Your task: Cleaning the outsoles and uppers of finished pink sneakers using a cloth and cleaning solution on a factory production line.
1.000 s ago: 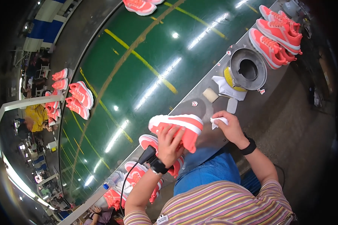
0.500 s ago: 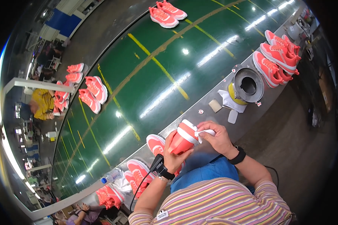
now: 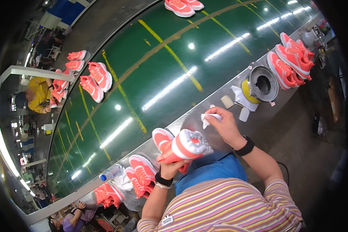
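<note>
Shoe [image 3: 185, 146], coral with a thick white sole, is held tilted over the metal bench [image 3: 195, 118], gripped from below by the left hand [image 3: 171, 169]. The right hand [image 3: 225, 124] pinches a white cloth [image 3: 205, 121], apart from the shoe. The step in hand looks like working over the shoe with the cloth; the next move would call for a steady left grip and the cloth brought to the sole. Beyond the right hand sits a yellow-sided can [image 3: 246, 92] with a ring-shaped metal top [image 3: 273, 91], contents hidden in its dark opening. A blue-capped clear bottle [image 3: 113, 172] lies on the left; its contents are unclear.
</note>
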A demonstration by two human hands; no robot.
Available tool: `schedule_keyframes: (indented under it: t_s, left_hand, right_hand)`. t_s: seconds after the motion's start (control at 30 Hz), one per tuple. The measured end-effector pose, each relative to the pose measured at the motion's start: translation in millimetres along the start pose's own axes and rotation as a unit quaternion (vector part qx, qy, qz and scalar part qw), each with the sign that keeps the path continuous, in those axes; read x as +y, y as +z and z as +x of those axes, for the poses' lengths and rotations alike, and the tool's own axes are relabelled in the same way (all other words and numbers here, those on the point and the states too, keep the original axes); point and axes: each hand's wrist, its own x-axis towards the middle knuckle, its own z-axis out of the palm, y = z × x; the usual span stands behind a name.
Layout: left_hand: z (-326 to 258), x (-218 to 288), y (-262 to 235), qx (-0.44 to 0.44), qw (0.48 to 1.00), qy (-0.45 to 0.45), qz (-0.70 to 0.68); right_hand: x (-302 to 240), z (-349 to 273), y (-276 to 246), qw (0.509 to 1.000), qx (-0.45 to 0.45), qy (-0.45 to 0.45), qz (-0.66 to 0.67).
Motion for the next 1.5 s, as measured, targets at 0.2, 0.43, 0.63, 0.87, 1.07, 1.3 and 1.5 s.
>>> schedule_keyframes:
  t_s: [0.2, 0.43, 0.63, 0.87, 1.07, 1.3, 1.5]
  left_hand:
    - [-11, -4, -33, -0.013, 0.966, -0.046, -0.256]
    - [-13, -20, -19, -0.059, 0.906, -0.035, -0.417]
    - [-16, -40, -12, -0.098, 0.884, -0.037, -0.456]
    - [-27, -53, -7, -0.099, 0.851, -0.063, -0.513]
    - [-29, -43, -5, -0.069, 0.864, -0.112, -0.487]
    - [13, 6, 16, 0.026, 0.937, -0.172, -0.305]
    - [20, 11, 29, 0.023, 0.947, -0.208, -0.245]
  right_hand:
    - [-23, -20, 15, 0.999, -0.037, -0.003, 0.002]
    - [-41, -14, 41, 0.991, -0.135, -0.007, 0.015]
    - [-32, -1, 72, 0.958, -0.264, -0.089, -0.075]
    - [-21, -23, 42, 0.948, -0.267, -0.105, -0.139]
    - [-23, -59, 3, 0.944, -0.273, -0.049, -0.177]
    - [-20, -49, -38, 0.980, -0.148, 0.013, -0.129]
    - [-31, -8, -1, 0.978, -0.077, -0.128, -0.144]
